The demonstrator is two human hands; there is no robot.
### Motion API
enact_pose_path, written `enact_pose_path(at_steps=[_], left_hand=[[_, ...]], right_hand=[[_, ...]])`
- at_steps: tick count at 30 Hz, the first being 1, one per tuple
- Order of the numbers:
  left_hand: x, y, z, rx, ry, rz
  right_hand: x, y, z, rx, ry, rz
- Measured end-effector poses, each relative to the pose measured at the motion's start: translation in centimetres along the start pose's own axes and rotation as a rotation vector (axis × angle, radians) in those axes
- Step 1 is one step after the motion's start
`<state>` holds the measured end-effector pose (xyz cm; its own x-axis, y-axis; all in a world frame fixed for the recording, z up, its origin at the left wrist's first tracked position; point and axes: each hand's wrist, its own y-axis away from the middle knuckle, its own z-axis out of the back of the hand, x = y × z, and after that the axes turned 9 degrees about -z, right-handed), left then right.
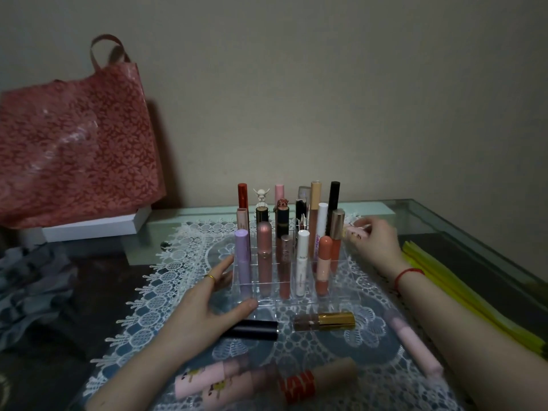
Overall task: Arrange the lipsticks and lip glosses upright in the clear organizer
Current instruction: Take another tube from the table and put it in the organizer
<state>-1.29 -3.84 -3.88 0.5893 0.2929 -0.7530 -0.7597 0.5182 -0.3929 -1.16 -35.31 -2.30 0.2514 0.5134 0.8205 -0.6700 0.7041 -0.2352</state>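
Observation:
The clear organizer (268, 304) stands mid-table on a lace mat, with several lipsticks and glosses upright in it, such as a lilac tube (242, 256) and a white gloss (302, 262). My left hand (207, 304) rests open against the organizer's front left corner. My right hand (375, 241) is at its right rear, fingers closed on a pale pink tube (354, 231). Loose on the mat lie a black lipstick (255, 330), a gold-capped one (324, 321), a pink gloss (415, 347), a pink printed tube (207, 381) and a beige tube with red bands (317, 381).
A red patterned bag (77, 149) stands on a white box (92, 225) at the back left. Grey cloth (29, 286) lies at the left, yellow sheets (468, 295) along the right. The glass table (462, 221) ends at the right, with a wall behind.

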Motion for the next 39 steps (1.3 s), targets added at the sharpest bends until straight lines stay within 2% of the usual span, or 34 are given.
enact_pose_path(at_steps=[4, 8, 11, 13, 18, 21, 31, 39], left_hand=[[-0.1, 0.0, 0.0, 0.001, 0.006, 0.005], [-0.2, 0.0, 0.0, 0.006, 0.005, 0.009], [-0.3, 0.1, 0.0, 0.013, 0.012, 0.01], [-0.3, 0.1, 0.0, 0.017, 0.01, 0.009], [-0.4, 0.1, 0.0, 0.016, 0.006, 0.003], [-0.3, 0.1, 0.0, 0.023, 0.0, 0.002], [-0.7, 0.1, -0.1, 0.029, 0.009, -0.006], [-0.9, 0.1, 0.0, 0.031, -0.001, -0.017]], right_hand=[[1.5, 0.9, 3.0, -0.083, -0.11, 0.072], [3.3, 2.9, 6.0, -0.149, -0.403, 0.061], [4.9, 5.0, 7.8, -0.099, -0.733, 0.103], [5.4, 6.4, 8.5, -0.048, -0.822, 0.143], [5.6, 9.0, 8.1, 0.161, -0.732, 0.236], [5.2, 9.4, 7.4, 0.229, -0.633, 0.267], [3.9, 9.6, 5.4, 0.219, -0.409, 0.291], [3.7, 9.8, 5.3, 0.282, -0.388, 0.273]])
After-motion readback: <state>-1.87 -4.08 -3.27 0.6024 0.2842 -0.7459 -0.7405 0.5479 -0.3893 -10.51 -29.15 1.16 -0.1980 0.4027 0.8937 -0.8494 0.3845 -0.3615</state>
